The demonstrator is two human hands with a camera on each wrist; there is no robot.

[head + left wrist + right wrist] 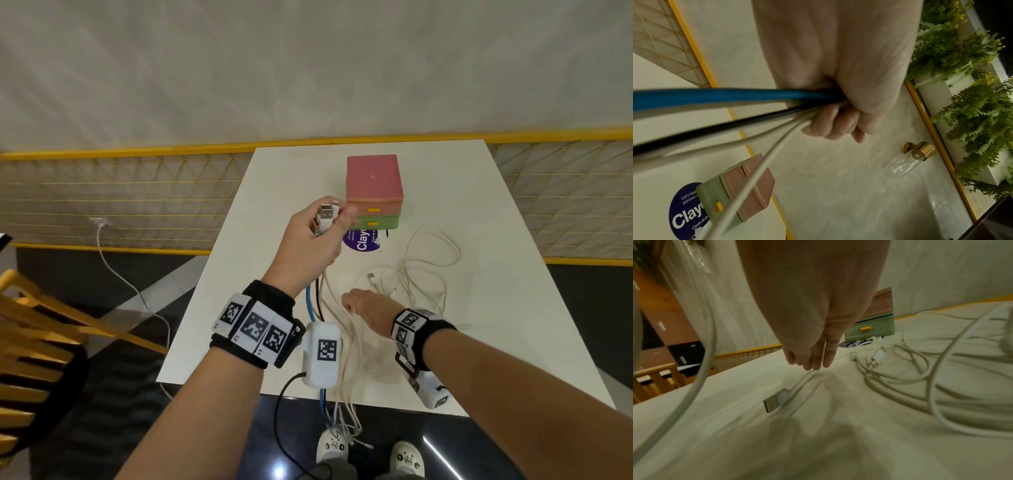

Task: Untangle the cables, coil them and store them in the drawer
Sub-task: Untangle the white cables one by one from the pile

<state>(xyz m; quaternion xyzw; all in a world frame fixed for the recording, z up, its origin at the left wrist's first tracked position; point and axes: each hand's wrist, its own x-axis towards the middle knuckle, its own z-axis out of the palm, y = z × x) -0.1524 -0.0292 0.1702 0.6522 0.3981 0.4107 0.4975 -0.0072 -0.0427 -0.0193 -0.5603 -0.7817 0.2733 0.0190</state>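
My left hand (325, 222) is raised above the white table (496, 212) and grips a bundle of cables (748, 112), blue, black and white. Their USB plugs (85, 214) stick out above the fist. The bundle hangs down past the table's near edge. My right hand (358, 303) hovers low over the table with straight fingers (813, 360), its tips just above a white cable with a USB plug (774, 402). A loose tangle of white cables (424, 274) lies to its right. The pink and green drawer box (373, 192) stands behind, both drawers closed.
A round purple sticker (361, 241) lies before the drawer box. A wooden chair (34, 325) stands left of the table. Another white cable (113, 267) trails on the floor by the yellow mesh railing (120, 198). My shoes (406, 457) are below the near edge.
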